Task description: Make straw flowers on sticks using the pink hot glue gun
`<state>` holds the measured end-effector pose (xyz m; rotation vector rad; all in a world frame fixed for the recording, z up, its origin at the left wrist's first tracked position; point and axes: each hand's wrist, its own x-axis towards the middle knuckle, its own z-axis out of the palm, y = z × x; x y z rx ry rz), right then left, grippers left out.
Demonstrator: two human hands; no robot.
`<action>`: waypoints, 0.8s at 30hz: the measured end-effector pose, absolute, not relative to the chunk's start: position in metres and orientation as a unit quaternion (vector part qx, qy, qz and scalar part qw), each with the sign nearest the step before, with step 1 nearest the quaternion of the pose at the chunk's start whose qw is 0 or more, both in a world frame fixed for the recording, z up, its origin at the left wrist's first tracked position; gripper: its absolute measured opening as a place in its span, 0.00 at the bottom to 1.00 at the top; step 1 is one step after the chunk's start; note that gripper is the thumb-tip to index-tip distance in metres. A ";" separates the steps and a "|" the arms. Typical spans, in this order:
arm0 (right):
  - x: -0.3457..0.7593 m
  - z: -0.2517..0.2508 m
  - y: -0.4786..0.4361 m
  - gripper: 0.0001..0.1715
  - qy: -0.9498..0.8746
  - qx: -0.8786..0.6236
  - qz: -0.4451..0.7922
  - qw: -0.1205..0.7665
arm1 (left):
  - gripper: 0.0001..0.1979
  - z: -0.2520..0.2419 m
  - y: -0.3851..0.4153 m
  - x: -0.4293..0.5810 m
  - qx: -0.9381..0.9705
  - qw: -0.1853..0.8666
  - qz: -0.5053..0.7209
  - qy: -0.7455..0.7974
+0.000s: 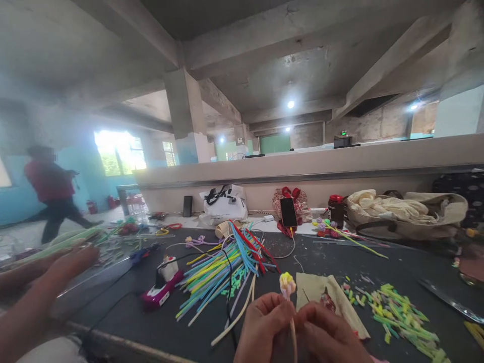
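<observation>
At the front of the dark table, my left hand (264,325) is closed in a pinch on a small pipe-cleaner flower (287,285). The flower has a yellow and pale pink head pointing up, and its cream stem (294,335) runs down between my hands. My right hand (328,330) is closed too, its fingertips pressed together right beside the stem just below the head. What those right fingertips pinch is hidden. Behind my right hand lies a beige sheet (342,297) with a small reddish-brown item on it.
A pile of coloured pipe cleaners (212,277) lies left of centre, near a purple power strip (162,292). Short cut pieces (401,315) and scissors-like metal blades (449,301) are at right. A phone (289,213) leans behind. Another person's arms (56,272) reach in at left.
</observation>
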<state>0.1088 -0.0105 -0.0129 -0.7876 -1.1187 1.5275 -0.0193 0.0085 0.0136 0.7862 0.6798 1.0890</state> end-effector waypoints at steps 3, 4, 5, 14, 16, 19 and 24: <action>0.117 0.005 -0.011 0.17 -0.494 -0.354 0.572 0.551 | 0.18 0.005 0.013 -0.017 0.362 0.718 0.503 0.317; 0.118 0.011 -0.011 0.17 -0.513 -0.356 0.548 0.557 | 0.19 0.002 0.014 -0.016 0.363 0.715 0.506 0.317; 0.118 0.017 -0.011 0.17 -0.532 -0.356 0.521 0.564 | 0.19 -0.001 0.015 -0.015 0.364 0.714 0.509 0.315; 0.104 0.027 -0.011 0.17 -0.565 -0.377 0.456 0.575 | 0.19 -0.002 0.010 -0.006 0.349 0.710 0.517 0.329; 0.105 0.024 -0.009 0.16 -0.565 -0.369 0.459 0.578 | 0.20 0.001 0.008 -0.006 0.356 0.698 0.515 0.346; 0.107 0.021 -0.008 0.18 -0.570 -0.356 0.455 0.584 | 0.22 0.005 0.006 -0.006 0.372 0.685 0.511 0.363; 0.111 0.021 -0.009 0.17 -0.575 -0.368 0.456 0.571 | 0.21 0.007 0.004 -0.004 0.387 0.661 0.513 0.388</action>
